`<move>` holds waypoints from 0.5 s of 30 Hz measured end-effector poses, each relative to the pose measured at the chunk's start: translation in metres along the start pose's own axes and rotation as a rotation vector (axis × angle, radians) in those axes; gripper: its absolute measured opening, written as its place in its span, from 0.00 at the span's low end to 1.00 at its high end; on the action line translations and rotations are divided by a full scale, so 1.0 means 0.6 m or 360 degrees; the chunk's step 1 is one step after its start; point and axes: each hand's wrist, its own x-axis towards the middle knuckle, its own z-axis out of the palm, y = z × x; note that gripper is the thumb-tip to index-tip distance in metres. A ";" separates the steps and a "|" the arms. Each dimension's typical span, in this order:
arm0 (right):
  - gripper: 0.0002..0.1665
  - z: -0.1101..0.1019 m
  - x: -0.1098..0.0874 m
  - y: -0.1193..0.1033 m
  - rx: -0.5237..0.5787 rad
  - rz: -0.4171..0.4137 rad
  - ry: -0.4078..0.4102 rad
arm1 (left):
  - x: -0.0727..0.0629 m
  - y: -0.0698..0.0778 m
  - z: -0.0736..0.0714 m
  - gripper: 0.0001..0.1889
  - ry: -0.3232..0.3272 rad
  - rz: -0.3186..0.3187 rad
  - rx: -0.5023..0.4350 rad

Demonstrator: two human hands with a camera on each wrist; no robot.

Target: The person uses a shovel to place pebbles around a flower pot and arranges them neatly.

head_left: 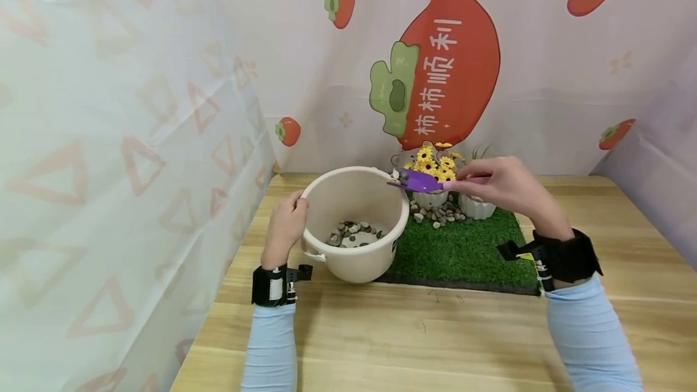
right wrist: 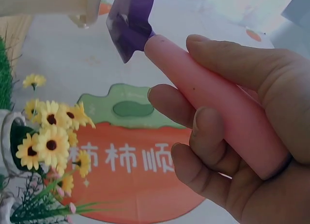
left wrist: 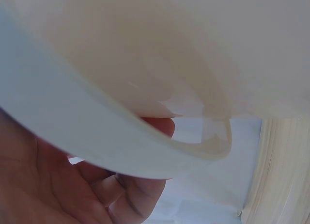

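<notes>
A cream plastic bucket [head_left: 356, 266] stands on the table, with pebbles [head_left: 336, 237] scattered over its floor. At its left side my left hand [head_left: 285, 225] grips the rim, the fingers curled round it in the left wrist view. My right hand [head_left: 505, 185] holds a small trowel [head_left: 423, 181] with a purple blade and a pink handle [right wrist: 218, 107]. Several stones [head_left: 402, 176] lie on the blade, whose tip is just over the bucket's right rim. The right wrist view shows thumb and fingers round the handle.
A green turf mat [head_left: 463, 253] lies right of the bucket. On it are a white pot [head_left: 430, 199] of yellow flowers [head_left: 430, 162], a second white pot [head_left: 478, 207] and a pebble pile [head_left: 445, 213]. A printed curtain [head_left: 305, 65] hangs behind the wooden table [head_left: 381, 331].
</notes>
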 end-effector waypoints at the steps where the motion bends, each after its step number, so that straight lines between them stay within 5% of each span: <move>1: 0.08 -0.003 -0.002 0.002 0.0000 0.0018 0.0008 | 0.000 0.000 0.000 0.24 0.0002 0.0000 0.0000; 15: 0.05 -0.033 -0.054 0.038 -0.0045 0.0137 0.0072 | -0.002 0.001 0.000 0.24 0.0003 0.0002 0.0016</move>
